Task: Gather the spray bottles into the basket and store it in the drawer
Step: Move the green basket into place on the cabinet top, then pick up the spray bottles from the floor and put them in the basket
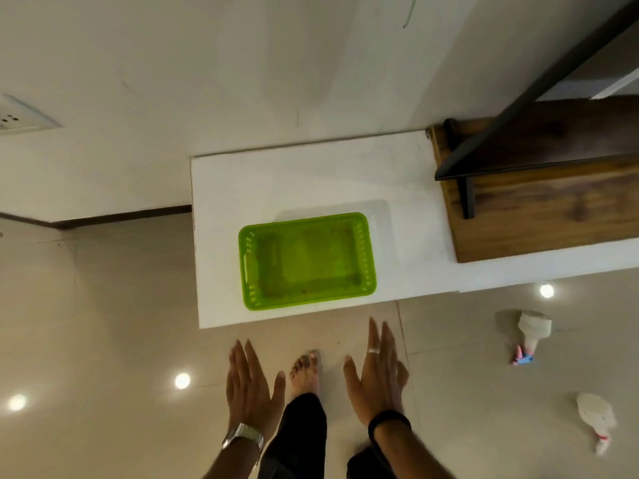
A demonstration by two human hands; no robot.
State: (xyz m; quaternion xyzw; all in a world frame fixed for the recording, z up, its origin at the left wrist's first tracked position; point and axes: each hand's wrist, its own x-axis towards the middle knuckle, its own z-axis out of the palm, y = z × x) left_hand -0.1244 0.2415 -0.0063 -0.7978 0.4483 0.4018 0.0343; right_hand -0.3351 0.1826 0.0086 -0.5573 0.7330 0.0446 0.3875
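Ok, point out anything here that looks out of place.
Two spray bottles lie toppled on the floor tiles: one with a blue-pink trigger, one with a red trigger. The green basket on the white surface is empty.

One green plastic basket (307, 261) sits on one white cabinet top (311, 181). Two spray bottles lie on the floor: one with a blue-and-pink trigger (530, 335), one with a red-marked nozzle (595, 418). Two bare hands show, the left hand (250, 388) and the right hand (377, 375).

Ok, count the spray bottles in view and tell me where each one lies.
2. One spray bottle lies on the floor right of the basket, near the white surface's edge. The second spray bottle lies on the floor nearer the person, far right. Others may be out of frame.
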